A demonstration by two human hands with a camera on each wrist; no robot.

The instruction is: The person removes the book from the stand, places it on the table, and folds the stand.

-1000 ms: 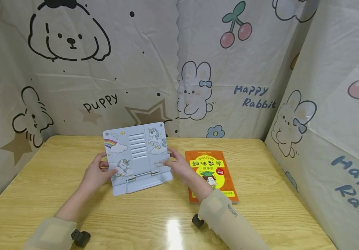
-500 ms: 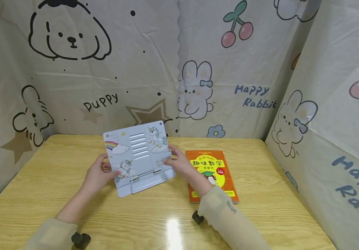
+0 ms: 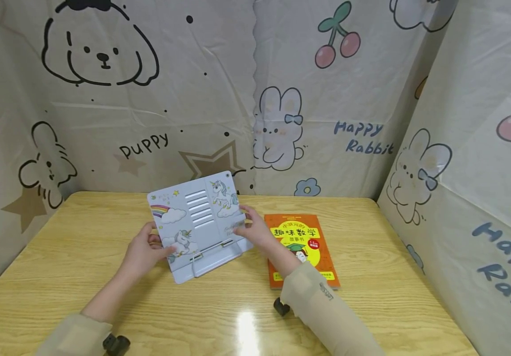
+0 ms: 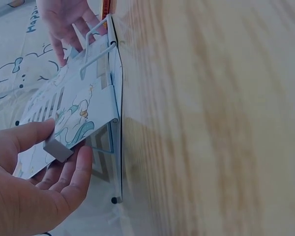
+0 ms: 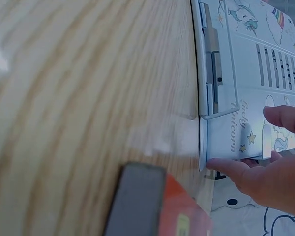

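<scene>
A pale blue book stand [image 3: 206,217] with unicorns, a rainbow and a slotted middle leans back, its base right at the wooden table. Pinching its left edge, my left hand [image 3: 141,252] has the thumb on the front face. The right edge is held by my right hand [image 3: 257,232], thumb in front and fingers partly hidden behind. In the left wrist view, a wire support [image 4: 103,145] shows behind the panel, and my left hand [image 4: 44,182] grips by a small tab [image 4: 58,149]. A wire page holder [image 5: 233,73] crosses the lower ledge in the right wrist view.
An orange and yellow book [image 3: 319,257] lies on the table [image 3: 202,316] to the right, partly under my right forearm. A cloth printed with cartoon animals [image 3: 219,89] hangs behind the table and along both sides. Black wrist cameras [image 3: 281,306] sit at each sleeve.
The book stand has turned counterclockwise, its lower edge shifting right and its left corner coming nearer. My left hand has moved slightly right with it. The book has stayed put.
</scene>
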